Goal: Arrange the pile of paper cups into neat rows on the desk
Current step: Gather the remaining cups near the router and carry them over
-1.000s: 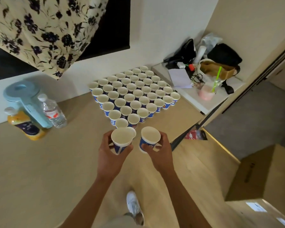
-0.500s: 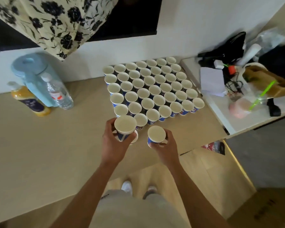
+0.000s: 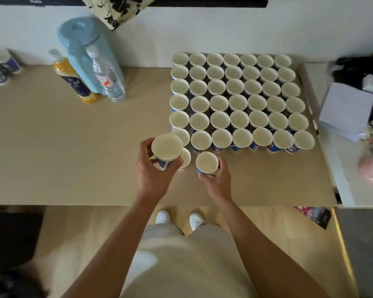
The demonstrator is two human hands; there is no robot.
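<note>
Left hand (image 3: 153, 171) curls round a raised cup (image 3: 167, 147), hiding most of the cup behind (image 3: 185, 158); right hand (image 3: 216, 181) grips a second cup (image 3: 207, 162) just before the rows (image 3: 235, 102) on the surface (image 3: 73, 147). Its contact with the surface is unclear. Both grips are unchanged; the view is now steeper.

Head camera: one wide-angle view, aimed steeply downward.
We look from above the person, nearly straight down over the desk (image 3: 52, 158) toward the wall (image 3: 202, 33). The left hand (image 3: 153, 175) gripping the left-hand cup (image 3: 167, 147) and the right hand (image 3: 218, 181) gripping the right-hand cup (image 3: 207, 162) sit mid-frame, close, with the rows of cups (image 3: 237, 102) beyond and right of the grip.
</note>
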